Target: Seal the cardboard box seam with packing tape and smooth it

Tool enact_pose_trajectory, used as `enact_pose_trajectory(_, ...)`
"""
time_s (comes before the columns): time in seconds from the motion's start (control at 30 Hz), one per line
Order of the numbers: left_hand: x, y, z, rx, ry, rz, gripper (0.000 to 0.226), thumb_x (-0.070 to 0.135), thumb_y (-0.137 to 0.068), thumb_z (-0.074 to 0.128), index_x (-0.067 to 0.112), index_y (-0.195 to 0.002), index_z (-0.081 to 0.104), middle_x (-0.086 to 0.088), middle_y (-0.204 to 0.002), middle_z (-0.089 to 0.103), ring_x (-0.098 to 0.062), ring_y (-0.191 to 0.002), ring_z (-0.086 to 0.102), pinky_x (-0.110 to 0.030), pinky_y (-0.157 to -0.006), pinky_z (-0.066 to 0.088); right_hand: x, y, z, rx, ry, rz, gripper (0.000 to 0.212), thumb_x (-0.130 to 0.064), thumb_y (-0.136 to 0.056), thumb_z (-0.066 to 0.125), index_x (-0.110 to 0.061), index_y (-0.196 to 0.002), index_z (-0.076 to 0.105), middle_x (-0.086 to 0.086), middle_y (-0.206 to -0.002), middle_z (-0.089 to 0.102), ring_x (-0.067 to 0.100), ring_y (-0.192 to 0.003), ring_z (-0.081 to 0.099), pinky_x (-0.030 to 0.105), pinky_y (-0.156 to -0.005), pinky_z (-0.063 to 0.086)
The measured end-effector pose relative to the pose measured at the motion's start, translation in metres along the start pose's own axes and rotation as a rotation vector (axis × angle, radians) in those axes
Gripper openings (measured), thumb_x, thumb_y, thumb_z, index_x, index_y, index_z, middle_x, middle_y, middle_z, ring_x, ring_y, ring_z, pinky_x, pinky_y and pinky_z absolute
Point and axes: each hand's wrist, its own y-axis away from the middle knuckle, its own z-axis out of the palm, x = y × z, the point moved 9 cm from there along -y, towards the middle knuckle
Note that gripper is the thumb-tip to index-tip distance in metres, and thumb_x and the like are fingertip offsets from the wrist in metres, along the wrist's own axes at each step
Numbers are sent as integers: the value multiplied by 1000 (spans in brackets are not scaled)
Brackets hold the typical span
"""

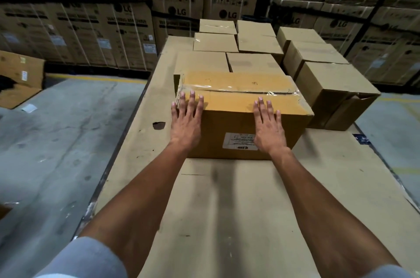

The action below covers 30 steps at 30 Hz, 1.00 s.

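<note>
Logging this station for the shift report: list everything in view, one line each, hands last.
Cardboard box: one, yellow-brown, centre of work surface, white label on near side.
Packing tape: one clear strip, along the box's top seam.
Smaller boxes: about nine, tan, behind and right.
Work surface: one, cardboard-covered.
Stacked cartons: many, brown, along the back wall.
Left hand: flat, open, box's left edge.
Right hand: flat, open, box's near edge.
</note>
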Motion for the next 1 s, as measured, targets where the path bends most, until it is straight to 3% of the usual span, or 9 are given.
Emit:
enact_pose_trajectory(0.13, -4, 19, -6, 17, 13, 78, 115, 16, -97, 64, 26, -165, -28, -9, -172, -37, -37, -158, -33, -64, -130, -4, -8, 11, -5, 2, -65, 54, 115, -4, -88, 64, -16, -162, -23, 8, -168, -34, 31, -156, -26, 56, -130, 2)
enact_pose_trajectory(0.27, -19, 71, 4, -2, 45, 150, 94, 28, -107, 51, 26, -168, -19, -8, -174, -31, -30, -162, -25, -60, -132, 3, -44, 40, -2, 124, -216, 55, 100, -4, -91, 62, -18, -167, -3, 8, -174, -15, 26, -161, -12, 49, -131, 5)
enact_pose_trajectory(0.33, -32, 99, 21, -66, 61, 164, 85, 31, -110, 46, 25, -170, -14, -6, -176, -26, -27, -164, -19, -57, -133, 5, -77, 58, 7, 161, -241, 7, 86, -2, -93, 57, -16, -166, 14, 9, -175, -2, 25, -162, -2, 48, -131, 9)
enact_pose_trajectory(0.4, -50, 124, 36, -147, 97, 150, 78, 31, -111, 44, 24, -171, -6, -2, -179, -17, -24, -166, -8, -55, -133, 10, -115, 76, 23, 91, -285, -36, 70, -7, -96, 53, -17, -162, 30, 11, -171, 26, 27, -159, 20, 46, -130, 21)
enact_pose_trajectory(0.47, -70, 151, 48, -213, 107, 140, 75, 29, -111, 44, 22, -171, 0, 0, -180, -7, -22, -166, 6, -51, -133, 13, -150, 96, 45, -69, -358, -33, 50, -19, -101, 50, -26, -150, 45, 9, -146, 61, 30, -135, 55, 44, -112, 47)
enact_pose_trajectory(0.53, -85, 173, 52, -255, 121, 115, 71, 31, -112, 44, 22, -172, 7, 0, -180, 4, -23, -164, 18, -47, -133, 16, -181, 115, 62, -236, -376, -60, 37, -29, -101, 49, -32, -137, 54, 4, -122, 74, 30, -108, 69, 39, -89, 57)
enact_pose_trajectory(0.7, -133, 234, 67, -388, 202, 79, 73, 60, -104, 44, 23, -166, 31, -4, -170, 38, -30, -152, 41, -44, -124, 31, -258, 163, 105, -501, -524, -122, 34, -41, -93, 61, -33, -126, 66, -5, -115, 77, 22, -104, 72, 37, -89, 59)
enact_pose_trajectory(0.83, -158, 273, 81, -458, 141, 144, 101, 87, -84, 50, 26, -163, 37, -3, -164, 45, -29, -147, 45, -46, -120, 36, -296, 190, 124, -629, -600, -146, 65, -51, -78, 80, -32, -137, 60, -4, -128, 73, 19, -116, 68, 36, -97, 56)
enact_pose_trajectory(1.0, -172, 285, 89, -484, 103, 154, 93, 62, -85, 77, 29, -162, 36, -2, -157, 46, -30, -135, 52, -46, -103, 50, -322, 205, 128, -551, -453, -227, 88, -58, -73, 82, -35, -147, 42, -2, -138, 53, 24, -130, 52, 39, -100, 50)
